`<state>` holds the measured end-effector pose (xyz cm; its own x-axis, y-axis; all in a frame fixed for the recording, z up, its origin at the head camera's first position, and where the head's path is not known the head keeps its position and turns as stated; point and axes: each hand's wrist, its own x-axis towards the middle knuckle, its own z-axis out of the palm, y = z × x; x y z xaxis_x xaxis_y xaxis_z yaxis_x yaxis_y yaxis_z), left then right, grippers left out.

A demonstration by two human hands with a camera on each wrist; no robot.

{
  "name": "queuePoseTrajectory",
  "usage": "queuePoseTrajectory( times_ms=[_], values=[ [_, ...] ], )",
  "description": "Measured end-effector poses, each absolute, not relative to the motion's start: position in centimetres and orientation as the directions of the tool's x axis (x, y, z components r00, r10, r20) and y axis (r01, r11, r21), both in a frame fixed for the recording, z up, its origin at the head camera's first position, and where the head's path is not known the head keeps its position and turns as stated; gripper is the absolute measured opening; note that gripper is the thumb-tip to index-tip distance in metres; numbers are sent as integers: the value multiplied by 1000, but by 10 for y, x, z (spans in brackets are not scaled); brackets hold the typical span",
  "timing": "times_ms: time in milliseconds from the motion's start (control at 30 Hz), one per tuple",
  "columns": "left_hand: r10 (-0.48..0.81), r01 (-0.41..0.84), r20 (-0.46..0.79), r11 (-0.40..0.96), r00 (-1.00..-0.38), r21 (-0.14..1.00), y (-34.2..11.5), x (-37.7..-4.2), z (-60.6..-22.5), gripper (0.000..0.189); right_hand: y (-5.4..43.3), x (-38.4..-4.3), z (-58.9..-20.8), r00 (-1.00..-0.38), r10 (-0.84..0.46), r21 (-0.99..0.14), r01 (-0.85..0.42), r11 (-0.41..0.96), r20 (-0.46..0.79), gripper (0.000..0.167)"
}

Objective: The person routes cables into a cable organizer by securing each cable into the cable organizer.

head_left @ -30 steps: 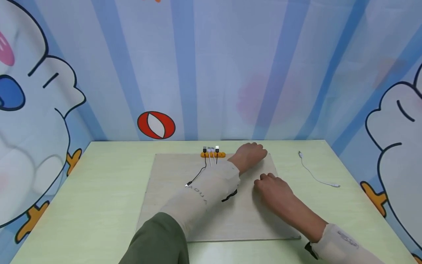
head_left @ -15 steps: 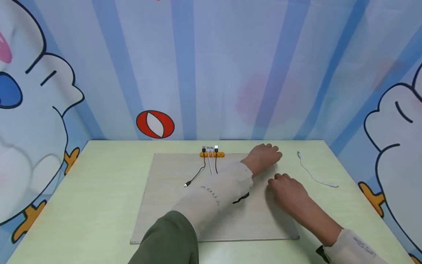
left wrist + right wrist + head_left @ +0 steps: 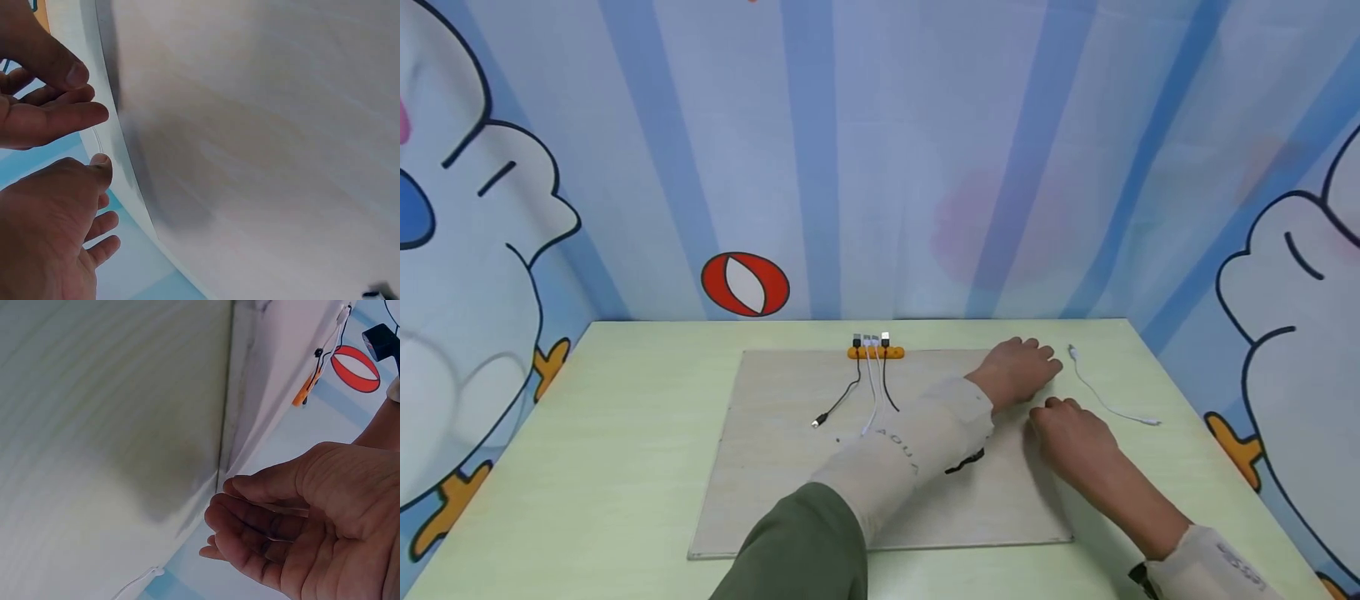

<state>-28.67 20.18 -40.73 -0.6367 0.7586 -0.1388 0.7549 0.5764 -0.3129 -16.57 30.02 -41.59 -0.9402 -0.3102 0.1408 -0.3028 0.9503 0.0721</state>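
My left hand (image 3: 1017,371) hovers over the board's back right corner, reaching across from the left, its fingers loosely bent and holding nothing. Nearer to me, my right hand (image 3: 1075,437) floats at the board's right edge with its back upward. In the right wrist view, the right hand's fingers (image 3: 244,534) curl lightly with the thumb close to the index finger, and nothing shows between them. A short white USB cable (image 3: 1097,390) lies on the table just right of both hands. In the left wrist view, my left hand (image 3: 50,225) is beneath the right hand (image 3: 50,100).
An orange cable clip (image 3: 895,353) sits at the board's back edge, with several black and white USB cables standing in its slots. One black cable (image 3: 848,390) trails over the beige board (image 3: 775,475). A patterned curtain (image 3: 880,167) rises behind the pale table (image 3: 625,467).
Both hands have moved right toward the loose white cable, and my left fingers have spread a little. More of the cables in the clip now shows. The view has shifted slightly.
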Motion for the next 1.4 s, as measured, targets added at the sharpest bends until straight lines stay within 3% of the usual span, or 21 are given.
queuePoseTrajectory(
  times_ms=[300,533,767,1100,1400],
  values=[
    [739,750,-173,590,-651,-299,212,-284,-410,43,317,-173,-424,-953,-265,46,-260,964,146,10],
    [714,743,-223,597,-664,-304,223,-281,-411,49,357,-196,-470,-942,-268,52,-262,964,204,9],
    [705,739,-236,598,-669,-310,235,-282,-412,55,343,-179,-419,-977,-200,33,-198,980,78,7],
    [726,748,-204,596,-657,-291,241,-269,-410,51,365,-190,-443,-970,-166,49,-159,986,180,11],
    [702,721,-198,609,-684,-329,252,-273,-419,53,359,-181,-419,-991,-105,57,-101,993,84,24]
  ],
)
